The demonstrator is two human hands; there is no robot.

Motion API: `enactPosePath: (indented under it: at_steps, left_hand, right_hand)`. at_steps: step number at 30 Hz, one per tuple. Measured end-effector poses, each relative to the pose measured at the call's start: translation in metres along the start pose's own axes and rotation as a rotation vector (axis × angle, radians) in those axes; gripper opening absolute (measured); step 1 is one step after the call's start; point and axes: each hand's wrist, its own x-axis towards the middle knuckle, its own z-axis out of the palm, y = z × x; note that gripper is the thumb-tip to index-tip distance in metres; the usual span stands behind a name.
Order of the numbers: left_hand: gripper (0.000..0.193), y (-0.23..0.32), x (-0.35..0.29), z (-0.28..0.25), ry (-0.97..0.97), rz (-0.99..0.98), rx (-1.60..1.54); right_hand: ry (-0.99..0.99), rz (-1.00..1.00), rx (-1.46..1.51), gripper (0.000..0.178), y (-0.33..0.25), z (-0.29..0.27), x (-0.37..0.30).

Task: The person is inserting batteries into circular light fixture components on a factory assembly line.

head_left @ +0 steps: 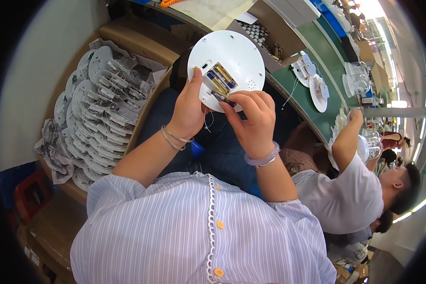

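Above the lap, head view: L hand (187, 106) pinches a white disc (236, 52) at its near-left rim, thumb flat on the face, other fingers mostly hidden behind. R hand (254, 113) has thumb & index pressed together on a dark cell (224, 98), prob. a battery, at the near end of the disc's batt. slot; its other fingers curl loosely. Just beyond the R fingertips, more batteries (221, 75) lie side by side in the slot; exact no. hard to tell. Thin white wire (207, 120) dangles just below the L wrist side of the disc.

To do it well, I'd say: check polarity 1st, press the spring end in, then roll the cell flat w/ the thumb, no forcing. Keep the L thumb clear of the slot, L fingers braced behind so the disc doesn't tip. Mind the wire, could snag.

Surface & room: green table (288, 80) is beyond and right of the R fingers, well apart from the disc. On it, a cardboard box (280, 26) w/ upright spare cells (255, 32), nearest the fingers of that lot; further right, wired white parts (318, 94), then clear domes (357, 78). Left of the L fingers, a big carton (144, 120) w/ stacked discs (87, 111) & crumpled paper (57, 149). Right of the R forearm, a co-worker (341, 201) in a light top, arm reaching to the table; strip lights (421, 202) far right.
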Motion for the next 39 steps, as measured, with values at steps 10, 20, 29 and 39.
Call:
enactPosePath:
  at_steps: [10,20,29,39]
  left_hand:
    - [0.035,0.002,-0.002,-0.008,-0.061,-0.041,-0.005]
    - [0.037,0.004,-0.007,-0.011,-0.127,-0.126,-0.011]
    - [0.032,0.007,-0.001,-0.015,0.007,-0.109,-0.097]
    - [0.038,0.004,-0.002,-0.013,-0.090,-0.028,0.009]
  right_hand:
    - [-0.018,0.144,0.090,0.011,-0.002,0.012,-0.001]
    - [-0.061,0.299,0.086,0.020,0.003,0.007,0.001]
    - [0.225,0.615,0.588,0.068,0.013,0.011,-0.008]
    - [0.081,0.914,1.061,0.045,0.000,0.013,-0.011]
